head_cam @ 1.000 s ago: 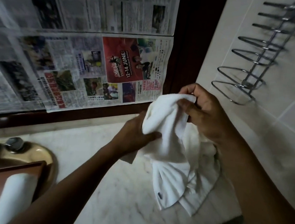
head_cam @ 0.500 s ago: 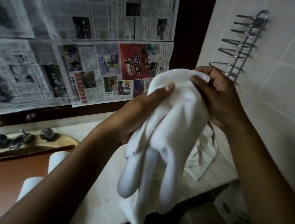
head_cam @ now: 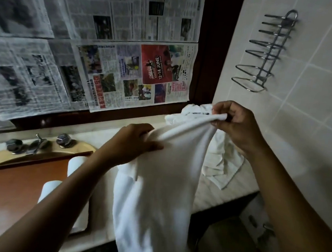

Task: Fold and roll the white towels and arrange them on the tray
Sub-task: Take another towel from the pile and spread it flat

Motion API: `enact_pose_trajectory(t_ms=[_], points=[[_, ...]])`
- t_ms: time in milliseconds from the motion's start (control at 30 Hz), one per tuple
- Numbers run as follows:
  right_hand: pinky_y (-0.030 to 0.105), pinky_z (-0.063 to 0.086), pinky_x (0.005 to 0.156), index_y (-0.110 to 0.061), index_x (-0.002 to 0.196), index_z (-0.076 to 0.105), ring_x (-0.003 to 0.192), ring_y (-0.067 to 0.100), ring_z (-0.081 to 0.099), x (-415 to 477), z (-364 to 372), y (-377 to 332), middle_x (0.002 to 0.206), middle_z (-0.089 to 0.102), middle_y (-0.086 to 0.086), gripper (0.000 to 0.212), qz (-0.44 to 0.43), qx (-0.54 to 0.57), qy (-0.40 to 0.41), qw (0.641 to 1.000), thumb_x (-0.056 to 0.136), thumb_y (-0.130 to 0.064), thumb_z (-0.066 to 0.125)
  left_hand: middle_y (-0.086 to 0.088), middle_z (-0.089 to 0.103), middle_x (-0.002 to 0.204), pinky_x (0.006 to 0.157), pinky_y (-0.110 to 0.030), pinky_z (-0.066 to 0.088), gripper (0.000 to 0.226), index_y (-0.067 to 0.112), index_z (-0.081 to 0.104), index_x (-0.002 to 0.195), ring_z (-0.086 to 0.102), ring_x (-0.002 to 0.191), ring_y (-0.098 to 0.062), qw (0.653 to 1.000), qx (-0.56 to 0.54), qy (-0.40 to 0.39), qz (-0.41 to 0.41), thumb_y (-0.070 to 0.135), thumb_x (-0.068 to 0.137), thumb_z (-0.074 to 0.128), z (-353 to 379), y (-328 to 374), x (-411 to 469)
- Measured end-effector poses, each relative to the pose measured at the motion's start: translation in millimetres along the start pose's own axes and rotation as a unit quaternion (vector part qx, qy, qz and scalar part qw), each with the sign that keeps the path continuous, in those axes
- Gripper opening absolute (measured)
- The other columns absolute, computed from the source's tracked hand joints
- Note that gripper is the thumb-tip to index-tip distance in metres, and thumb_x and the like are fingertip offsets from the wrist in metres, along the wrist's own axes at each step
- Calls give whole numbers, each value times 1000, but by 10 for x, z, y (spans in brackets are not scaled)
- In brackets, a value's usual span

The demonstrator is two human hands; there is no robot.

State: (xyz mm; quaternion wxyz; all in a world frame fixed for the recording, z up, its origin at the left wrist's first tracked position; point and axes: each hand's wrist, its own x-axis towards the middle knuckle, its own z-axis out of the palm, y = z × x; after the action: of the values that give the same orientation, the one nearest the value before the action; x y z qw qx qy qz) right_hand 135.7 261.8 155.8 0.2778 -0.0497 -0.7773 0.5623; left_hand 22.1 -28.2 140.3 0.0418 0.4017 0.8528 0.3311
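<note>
The white towel (head_cam: pixel 159 188) hangs in the air over the front edge of the marble worktop (head_cam: pixel 231 196). The right hand (head_cam: pixel 236 128) pinches its top edge, and the left hand (head_cam: pixel 136 141) grips the edge lower down. Crumpled towels (head_cam: pixel 221 162) lie behind it on the worktop. Two rolled towels (head_cam: pixel 75 165) rest on the brown tray (head_cam: pixel 6 190) to the left. A wire rack (head_cam: pixel 263 54) hangs on the tiled wall.

"12-14 JUNE" reads in white on the red advertisement (head_cam: pixel 160 65) of a newspaper sheet (head_cam: pixel 112 77) covering the window; its smaller print is illegible
</note>
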Motion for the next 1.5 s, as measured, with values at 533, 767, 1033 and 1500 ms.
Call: enact_pose_trajectory(t_ms=[533, 767, 1033, 1500], points=[[27, 46, 77, -9, 114, 72, 94, 14, 62, -596, 218, 652, 99, 73, -1, 24, 232, 32, -145, 961, 93, -5, 60, 12, 71, 100, 73, -21, 48, 12, 31, 71, 106, 61, 88, -9, 993, -28, 97, -57, 35, 102, 60, 460, -369, -416], [19, 54, 63, -9, 102, 73, 75, 13, 71, -1083, 94, 1148, 85, 77, 1, 20, 305, 66, -173, 934, 103, -6, 54, 11, 66, 77, 66, -32, 50, 33, 36, 66, 80, 62, 72, -1, 981, 16, -177, -77, 68, 85, 62, 692, -992, -905], [53, 50, 106, -7, 119, 73, 115, 32, 69, -1255, -58, 1724, 117, 75, 13, 74, 377, -20, -254, 891, 69, -59, 87, 11, 67, 74, 61, -18, 44, 32, 30, 70, 73, 61, 67, -4, 960, -47, -250, -120, 58, 89, 68, 693, -1360, -1448], [56, 56, 71, -7, 75, 56, 68, 23, 66, 481, 303, 2175, 66, 58, 15, 60, 160, -208, -220, 940, 82, -67, 60, 19, 56, 52, 55, -28, 40, 26, 40, 66, 62, 50, 51, -2, 972, -16, 119, -204, 42, 82, 83, 547, -1978, -246]])
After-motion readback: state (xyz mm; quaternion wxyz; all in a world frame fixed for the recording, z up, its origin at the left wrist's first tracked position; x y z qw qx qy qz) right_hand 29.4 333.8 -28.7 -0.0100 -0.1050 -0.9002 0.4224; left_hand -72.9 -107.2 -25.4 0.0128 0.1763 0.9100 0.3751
